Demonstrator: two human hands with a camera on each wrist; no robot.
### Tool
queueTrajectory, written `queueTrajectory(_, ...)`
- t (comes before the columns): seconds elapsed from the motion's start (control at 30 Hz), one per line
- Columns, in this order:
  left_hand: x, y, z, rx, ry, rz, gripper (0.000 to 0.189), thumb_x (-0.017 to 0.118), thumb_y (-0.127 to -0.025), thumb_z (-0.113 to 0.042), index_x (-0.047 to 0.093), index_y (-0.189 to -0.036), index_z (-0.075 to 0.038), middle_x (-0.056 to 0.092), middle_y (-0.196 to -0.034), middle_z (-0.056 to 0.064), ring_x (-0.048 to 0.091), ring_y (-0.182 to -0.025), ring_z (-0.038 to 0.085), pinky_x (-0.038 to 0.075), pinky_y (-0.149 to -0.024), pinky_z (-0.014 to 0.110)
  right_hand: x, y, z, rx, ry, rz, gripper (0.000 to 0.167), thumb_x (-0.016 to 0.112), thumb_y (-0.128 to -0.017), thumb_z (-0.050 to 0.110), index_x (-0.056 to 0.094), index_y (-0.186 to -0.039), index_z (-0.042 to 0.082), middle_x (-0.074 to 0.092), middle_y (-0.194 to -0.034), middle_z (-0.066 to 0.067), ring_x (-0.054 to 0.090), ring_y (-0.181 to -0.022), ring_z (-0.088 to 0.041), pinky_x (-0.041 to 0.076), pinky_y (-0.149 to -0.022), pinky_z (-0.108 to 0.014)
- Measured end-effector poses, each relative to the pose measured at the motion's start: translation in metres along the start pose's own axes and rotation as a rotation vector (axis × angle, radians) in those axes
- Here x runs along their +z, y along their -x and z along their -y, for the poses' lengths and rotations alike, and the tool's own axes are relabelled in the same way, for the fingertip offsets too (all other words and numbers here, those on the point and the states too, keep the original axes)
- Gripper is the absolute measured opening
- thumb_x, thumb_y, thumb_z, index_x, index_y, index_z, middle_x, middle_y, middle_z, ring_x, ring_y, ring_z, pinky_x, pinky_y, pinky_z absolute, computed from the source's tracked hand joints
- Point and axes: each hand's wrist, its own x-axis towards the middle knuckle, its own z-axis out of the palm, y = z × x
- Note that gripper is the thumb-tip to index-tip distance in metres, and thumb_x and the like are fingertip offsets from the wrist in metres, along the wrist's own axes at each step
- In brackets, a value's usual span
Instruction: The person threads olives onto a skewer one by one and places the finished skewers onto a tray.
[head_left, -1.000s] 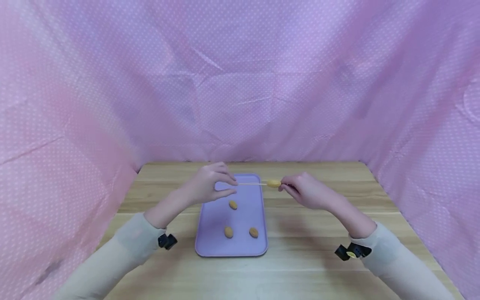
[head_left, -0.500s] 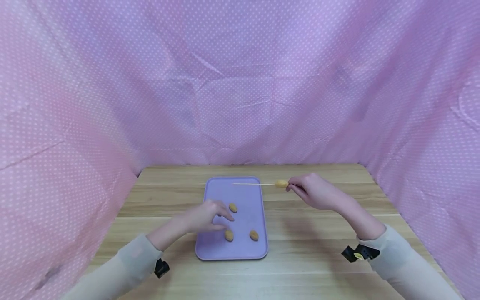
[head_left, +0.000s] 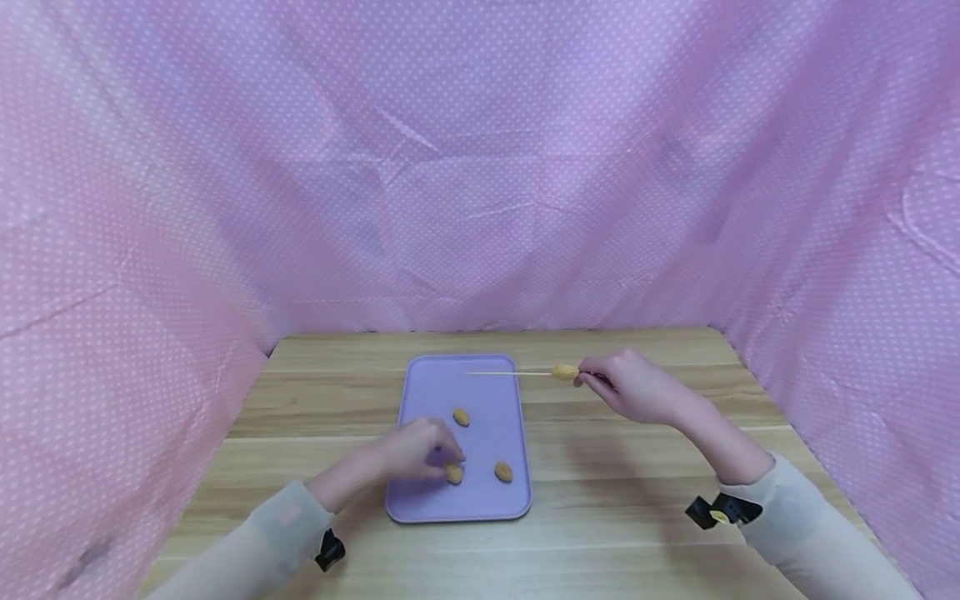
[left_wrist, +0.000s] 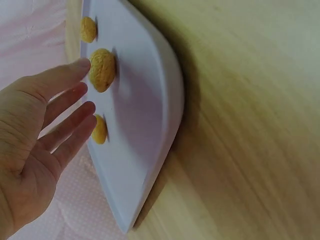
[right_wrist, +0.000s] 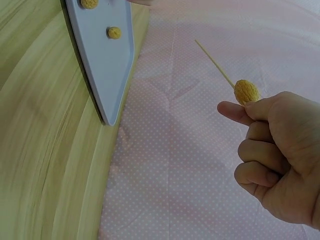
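Note:
My right hand (head_left: 633, 387) pinches a thin bamboo skewer (right_wrist: 215, 64) by its end, between thumb and index finger. One wrinkled yellow dried fruit (right_wrist: 246, 92) is threaded on it beside the fingertips, and the long bare part points left over the tray's far end. Low over the lilac tray (head_left: 480, 502), my left hand (head_left: 420, 450) is at the near-left dried fruit (left_wrist: 102, 70). Its thumb tip appears to touch that fruit, while the other fingers are extended and loosely spread. Two more dried fruits lie on the tray, one farther back (head_left: 461, 417) and one near right (head_left: 503, 472).
A wooden table (head_left: 600, 533) carries the tray a little left of its middle. Pink polka-dot cloth (head_left: 480, 167) hangs at the back and along both sides. Each sleeve has a black wrist camera (head_left: 330, 550) on it.
My left hand has left the skewer's tip, coming down and toward me to the near-left dried fruit. The right hand has shifted slightly right with the skewer and its threaded fruit.

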Motion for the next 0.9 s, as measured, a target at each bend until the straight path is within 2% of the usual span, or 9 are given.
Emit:
queueTrajectory(0.13,0.006,-0.001,0.002,0.009,0.047,0.016,0.021,0.087,-0.084,-0.003,0.084,-0.104,-0.008,0.082,-0.096,0.000,0.072,-0.086,0.003,0.060,-0.079,0.015,0.002,0.002,-0.001,0.002,-0.007,0.000,0.018,0.064,-0.105,0.005,0.077,-0.095,0.012,0.061,-0.070,0.010,0.030,-0.056,0.007,0.030,-0.049,-0.016)
queueTrajectory(0.2,0.008,-0.003,0.004,-0.010,0.069,0.018,0.020,0.088,-0.084,-0.003,0.084,-0.103,-0.007,0.082,-0.093,0.000,0.070,-0.082,0.001,0.059,-0.076,0.013,0.002,0.003,-0.002,0.002,-0.011,0.000,0.018,0.064,-0.105,0.005,0.076,-0.095,0.012,0.065,-0.072,0.010,0.031,-0.056,0.007,0.031,-0.049,-0.016)
queueTrajectory(0.37,0.010,-0.008,0.007,-0.084,0.103,0.025,0.016,0.090,-0.085,-0.010,0.084,-0.101,-0.010,0.081,-0.091,-0.004,0.067,-0.081,-0.003,0.058,-0.075,0.013,0.000,0.002,-0.002,-0.004,-0.008,-0.023,0.017,0.065,-0.105,0.005,0.075,-0.093,0.012,0.071,-0.077,0.007,0.032,-0.056,0.007,0.033,-0.049,-0.017)
queueTrajectory(0.43,0.009,-0.010,0.007,-0.092,0.113,0.033,0.016,0.089,-0.087,-0.012,0.084,-0.102,-0.010,0.081,-0.092,-0.005,0.067,-0.081,-0.005,0.059,-0.075,0.014,-0.001,0.002,-0.003,-0.005,-0.006,-0.028,0.017,0.065,-0.105,0.005,0.076,-0.093,0.012,0.072,-0.077,0.007,0.032,-0.056,0.007,0.033,-0.049,-0.017)
queueTrajectory(0.53,0.002,-0.012,0.006,-0.100,0.157,0.000,0.016,0.086,-0.089,-0.010,0.083,-0.104,-0.007,0.082,-0.095,-0.001,0.068,-0.083,-0.002,0.060,-0.076,0.015,-0.002,0.004,-0.004,-0.005,-0.015,-0.019,0.017,0.064,-0.105,0.006,0.076,-0.094,0.012,0.070,-0.076,0.007,0.032,-0.056,0.007,0.033,-0.049,-0.017)
queueTrajectory(0.6,-0.009,-0.012,0.005,-0.115,0.190,-0.078,0.018,0.085,-0.089,-0.007,0.082,-0.107,-0.004,0.083,-0.098,0.005,0.072,-0.085,0.004,0.062,-0.078,0.017,-0.003,0.005,-0.005,-0.007,-0.028,-0.025,0.018,0.064,-0.105,0.006,0.076,-0.095,0.013,0.069,-0.075,0.007,0.031,-0.055,0.008,0.032,-0.049,-0.017)
queueTrajectory(0.7,-0.036,-0.013,0.005,-0.144,0.267,-0.257,0.024,0.084,-0.088,-0.001,0.080,-0.110,0.003,0.082,-0.104,0.014,0.077,-0.089,0.017,0.065,-0.080,0.022,-0.006,0.006,-0.006,-0.009,-0.052,-0.056,0.019,0.063,-0.106,0.004,0.077,-0.096,0.013,0.063,-0.072,0.010,0.030,-0.055,0.008,0.031,-0.048,-0.016)
queueTrajectory(0.8,-0.062,-0.014,0.003,-0.138,0.330,-0.433,0.029,0.086,-0.083,0.007,0.078,-0.111,0.007,0.081,-0.105,0.020,0.077,-0.091,0.028,0.067,-0.079,0.026,-0.008,0.007,-0.008,-0.026,-0.068,-0.089,0.020,0.063,-0.105,0.003,0.077,-0.097,0.013,0.052,-0.066,0.014,0.028,-0.054,0.009,0.030,-0.047,-0.016)
queueTrajectory(0.9,-0.080,-0.014,0.000,-0.115,0.344,-0.526,0.029,0.088,-0.079,0.011,0.079,-0.107,0.006,0.079,-0.102,0.019,0.076,-0.090,0.028,0.067,-0.078,0.026,-0.008,0.008,-0.009,-0.054,-0.091,-0.099,0.021,0.062,-0.105,0.001,0.078,-0.098,0.013,0.043,-0.064,0.017,0.027,-0.053,0.010,0.030,-0.045,-0.014)
